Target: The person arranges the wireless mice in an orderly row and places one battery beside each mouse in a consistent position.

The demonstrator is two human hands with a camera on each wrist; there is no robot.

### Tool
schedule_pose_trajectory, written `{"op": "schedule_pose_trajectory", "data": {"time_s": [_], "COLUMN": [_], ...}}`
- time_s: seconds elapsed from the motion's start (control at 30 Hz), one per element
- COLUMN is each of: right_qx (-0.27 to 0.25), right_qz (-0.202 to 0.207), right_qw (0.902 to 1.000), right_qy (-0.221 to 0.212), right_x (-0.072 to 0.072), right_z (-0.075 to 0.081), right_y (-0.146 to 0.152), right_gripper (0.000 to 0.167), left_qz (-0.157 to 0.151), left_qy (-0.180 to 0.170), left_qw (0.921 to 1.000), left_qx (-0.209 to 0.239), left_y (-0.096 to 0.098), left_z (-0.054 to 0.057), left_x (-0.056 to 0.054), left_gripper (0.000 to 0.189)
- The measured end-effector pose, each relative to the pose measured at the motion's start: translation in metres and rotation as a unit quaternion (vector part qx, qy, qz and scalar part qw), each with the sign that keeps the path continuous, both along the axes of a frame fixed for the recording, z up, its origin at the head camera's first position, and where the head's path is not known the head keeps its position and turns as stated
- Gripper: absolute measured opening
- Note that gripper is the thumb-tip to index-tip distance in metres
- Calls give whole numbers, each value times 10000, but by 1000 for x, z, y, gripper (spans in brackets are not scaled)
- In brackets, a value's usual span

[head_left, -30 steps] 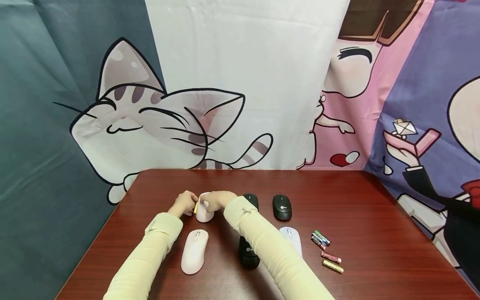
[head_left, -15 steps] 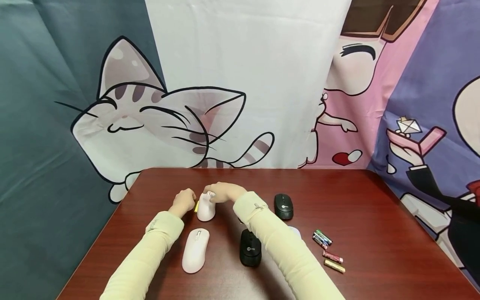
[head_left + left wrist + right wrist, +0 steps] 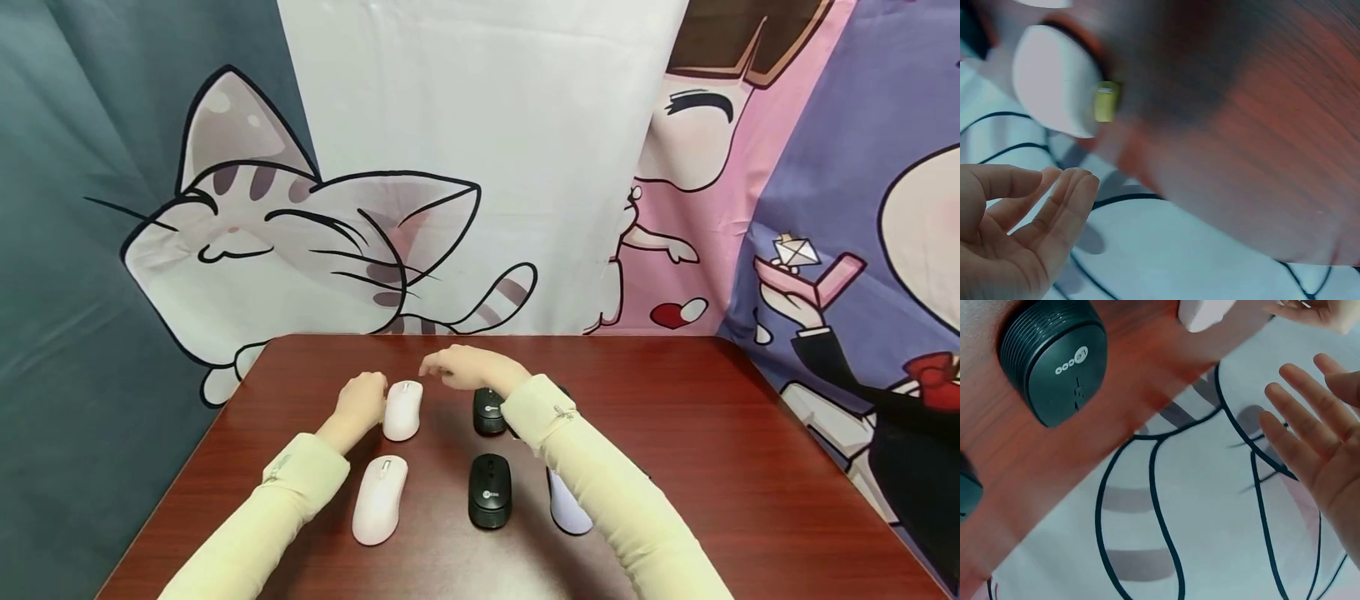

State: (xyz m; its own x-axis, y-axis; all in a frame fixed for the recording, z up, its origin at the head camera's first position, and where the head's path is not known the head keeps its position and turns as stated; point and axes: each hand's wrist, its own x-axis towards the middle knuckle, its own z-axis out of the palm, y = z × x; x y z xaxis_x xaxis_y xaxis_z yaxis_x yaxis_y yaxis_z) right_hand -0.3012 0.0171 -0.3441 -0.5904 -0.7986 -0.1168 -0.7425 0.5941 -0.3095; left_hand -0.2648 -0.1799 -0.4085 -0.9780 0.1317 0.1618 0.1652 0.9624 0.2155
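A white computer mouse (image 3: 402, 411) lies at the far left of the table. Close to its left side is my left hand (image 3: 363, 398). In the left wrist view, a yellow battery (image 3: 1105, 102) is beside the mouse (image 3: 1054, 81), and my left hand (image 3: 1029, 231) has loosely bent fingers with nothing in them. My right hand (image 3: 472, 367) hovers behind and right of that mouse. Its fingers are spread and hold nothing in the right wrist view, where a black mouse (image 3: 1063, 369) shows large at upper left.
Nearer stands a second white mouse (image 3: 380, 500). Two black mice, one far (image 3: 489, 411) and one near (image 3: 490, 492), form the middle column. A lavender mouse (image 3: 570, 502) is partly behind my right sleeve. A printed cloth (image 3: 480, 167) hangs behind the table.
My right hand has let go of the far white mouse and moved right. The mouse, tipped up half a second ago, now lies flat. My right sleeve now hides the loose batteries.
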Motion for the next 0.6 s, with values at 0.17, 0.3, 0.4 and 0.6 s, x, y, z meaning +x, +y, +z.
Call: {"op": "schedule_pose_trajectory", "data": {"time_s": [0.17, 0.3, 0.4, 0.6], "right_qx": [-454, -761, -941, -1043], "right_qz": [274, 227, 166, 59], "right_qw": [9982, 9964, 9947, 9931], "right_qy": [273, 309, 380, 541], "right_x": [8, 17, 24, 37], "right_z": [5, 10, 8, -11], "right_y": [23, 44, 61, 102], "right_gripper": [31, 31, 32, 33], "left_qz": [-447, -894, -1797, -3320], "left_qy": [373, 359, 120, -409], "left_qw": [9982, 9949, 9831, 9423], "left_qx": [150, 302, 328, 99], "left_y": [18, 35, 45, 60], "left_z": [11, 22, 30, 38], "left_x": [16, 29, 36, 48], "left_gripper": [21, 23, 23, 22]}}
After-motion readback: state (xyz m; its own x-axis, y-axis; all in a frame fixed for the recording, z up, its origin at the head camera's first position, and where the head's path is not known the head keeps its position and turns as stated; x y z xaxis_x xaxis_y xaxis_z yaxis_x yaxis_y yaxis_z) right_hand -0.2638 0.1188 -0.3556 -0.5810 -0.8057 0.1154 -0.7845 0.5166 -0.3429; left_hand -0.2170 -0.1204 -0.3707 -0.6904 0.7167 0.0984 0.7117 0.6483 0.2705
